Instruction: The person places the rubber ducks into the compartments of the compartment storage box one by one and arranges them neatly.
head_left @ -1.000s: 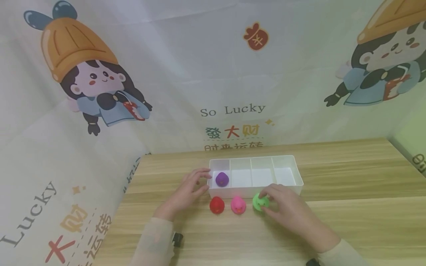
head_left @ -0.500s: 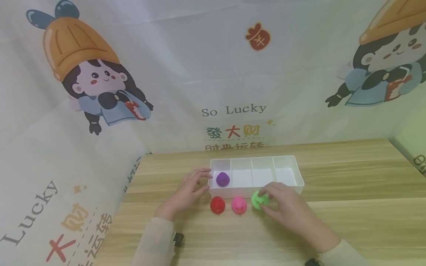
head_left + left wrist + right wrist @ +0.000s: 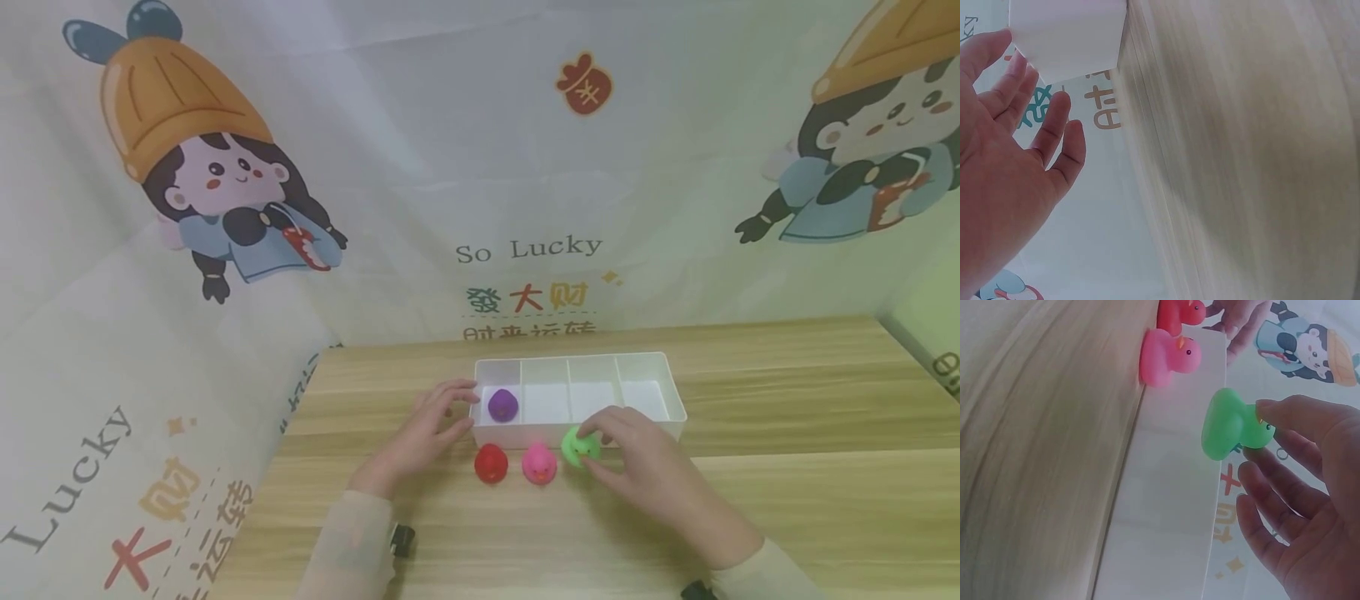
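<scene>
My right hand (image 3: 641, 458) pinches a green rubber duck (image 3: 1232, 425) by its head, between thumb and forefinger. In the right wrist view the duck hangs tilted off the table, in front of the white divided box (image 3: 517, 434). My left hand (image 3: 425, 429) rests its loosely bent fingers against the box's left end, also seen in the left wrist view as a white end wall (image 3: 1072, 37). A purple duck (image 3: 503, 406) sits in the leftmost compartment. A red duck (image 3: 491, 463) and a pink duck (image 3: 539, 464) stand on the table before the box.
The wooden table (image 3: 810, 400) extends on both sides of the box. Behind it hangs a printed cloth (image 3: 675, 208) with cartoon figures and lettering; another side of cloth runs along the left.
My right hand has lifted the green duck a little and moved it slightly left and toward the box. My left hand has stayed at the box's end.
</scene>
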{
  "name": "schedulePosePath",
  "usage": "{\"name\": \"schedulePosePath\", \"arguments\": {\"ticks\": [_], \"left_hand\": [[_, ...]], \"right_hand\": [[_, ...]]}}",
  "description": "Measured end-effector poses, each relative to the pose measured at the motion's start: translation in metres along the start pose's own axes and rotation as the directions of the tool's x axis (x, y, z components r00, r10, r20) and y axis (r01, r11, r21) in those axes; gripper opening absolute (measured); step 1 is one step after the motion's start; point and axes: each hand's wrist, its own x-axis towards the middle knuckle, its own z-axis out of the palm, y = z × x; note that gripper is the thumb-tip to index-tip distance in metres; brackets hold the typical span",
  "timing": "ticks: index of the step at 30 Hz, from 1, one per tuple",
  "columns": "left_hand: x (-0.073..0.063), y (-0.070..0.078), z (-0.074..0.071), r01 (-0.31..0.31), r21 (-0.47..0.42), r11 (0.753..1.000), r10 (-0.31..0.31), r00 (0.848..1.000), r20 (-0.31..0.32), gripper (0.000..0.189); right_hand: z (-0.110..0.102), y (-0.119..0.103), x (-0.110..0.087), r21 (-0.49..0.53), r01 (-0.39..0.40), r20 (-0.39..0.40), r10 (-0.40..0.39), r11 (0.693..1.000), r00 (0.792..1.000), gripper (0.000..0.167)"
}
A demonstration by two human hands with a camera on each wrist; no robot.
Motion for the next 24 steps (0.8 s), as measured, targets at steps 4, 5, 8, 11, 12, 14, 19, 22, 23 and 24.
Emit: {"name": "schedulePosePath", "arguments": {"ticks": [4, 5, 8, 11, 12, 14, 19, 22, 23, 24], "left_hand": [[0.001, -0.001, 0.0, -0.001, -0.002, 1.0, 0.001, 1.0, -0.008, 0.032], [0.001, -0.001, 0.0, 0.001, -0.005, 1.0, -0.001, 1.0, -0.011, 0.032], [0.001, -0.001, 0.0, 0.001, -0.007, 1.0, -0.001, 1.0, -0.011, 0.031], [0.001, -0.001, 0.0, 0.002, -0.003, 1.0, -0.002, 1.0, -0.008, 0.031], [0.001, -0.001, 0.0, 0.001, 0.0, 1.0, -0.001, 1.0, -0.007, 0.031], [0.001, -0.001, 0.0, -0.003, 0.003, 1.0, 0.003, 1.0, -0.004, 0.031], [0.001, 0.0, -0.001, -0.002, 0.001, 1.0, 0.002, 1.0, 0.002, 0.031], [0.0, 0.0, 0.0, 0.006, -0.006, 1.0, -0.006, 1.0, -0.002, 0.031], [0.0, 0.0, 0.0, 0.009, -0.008, 1.0, -0.009, 1.0, -0.005, 0.031], [0.0, 0.0, 0.0, 0.007, -0.01, 1.0, -0.007, 1.0, -0.007, 0.031]], "right_hand": [[0.0, 0.0, 0.002, 0.025, 0.011, -0.002, -0.011, 1.0, 1.0, 0.029], [0.0, -0.001, 0.003, 0.032, 0.015, -0.004, -0.014, 0.999, 1.0, 0.029], [0.0, -0.001, 0.005, 0.037, 0.023, -0.018, -0.022, 0.999, 1.0, 0.028], [0.001, -0.002, 0.007, 0.025, 0.028, -0.035, -0.028, 0.999, 0.999, 0.028], [0.001, -0.002, 0.007, 0.021, 0.03, -0.041, -0.029, 0.999, 0.999, 0.028], [0.001, -0.002, 0.008, 0.017, 0.035, -0.045, -0.034, 0.999, 0.998, 0.028], [0.0, -0.003, 0.011, 0.024, 0.044, -0.042, -0.043, 0.999, 0.998, 0.028], [-0.002, -0.004, 0.012, 0.019, 0.045, -0.044, -0.045, 0.999, 0.998, 0.029], [-0.002, -0.004, 0.013, 0.017, 0.044, -0.046, -0.043, 0.999, 0.998, 0.029], [-0.002, -0.004, 0.013, 0.014, 0.043, -0.048, -0.042, 0.999, 0.998, 0.029]]}}
